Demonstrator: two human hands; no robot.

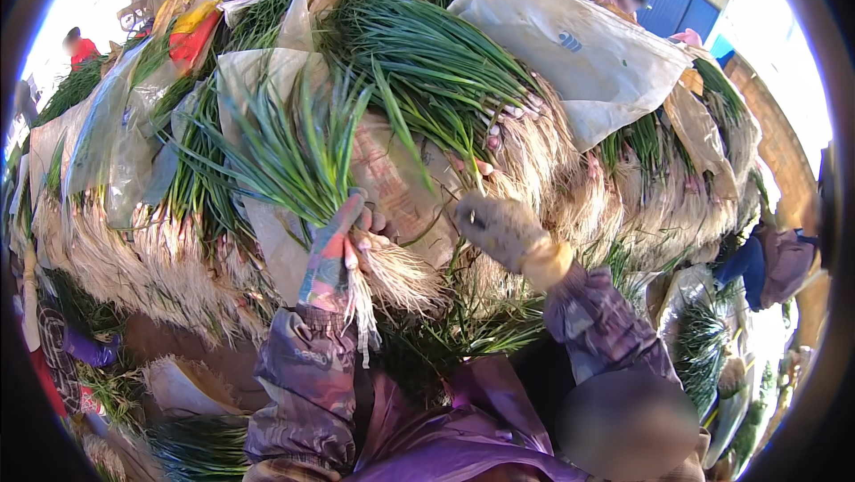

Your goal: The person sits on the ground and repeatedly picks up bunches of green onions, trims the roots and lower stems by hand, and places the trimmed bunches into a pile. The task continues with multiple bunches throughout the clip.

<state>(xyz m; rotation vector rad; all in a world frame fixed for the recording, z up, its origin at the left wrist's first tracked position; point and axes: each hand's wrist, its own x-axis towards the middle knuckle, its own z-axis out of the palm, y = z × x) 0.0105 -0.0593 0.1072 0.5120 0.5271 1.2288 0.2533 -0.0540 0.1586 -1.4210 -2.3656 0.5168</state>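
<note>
My left hand (351,221), in a checked glove, is closed round a bunch of green onions (314,154); their leaves fan up and left, and their pale roots hang over the wrist. To its right, my right hand (497,231) wears a soiled grey glove and reaches toward the large pile, its fingers partly hidden from view. Just beyond it lie more green onions (434,61), with pinkish bulbs and long roots toward me. A printed sack (401,181) lies flat on the pile behind both hands.
A pale plastic sack (568,47) covers onions at the upper right, and clear plastic sheets (127,134) lie at the left. Loose leaves (467,328) lie below the pile. A person (778,261) is at the right; several others are around the far side.
</note>
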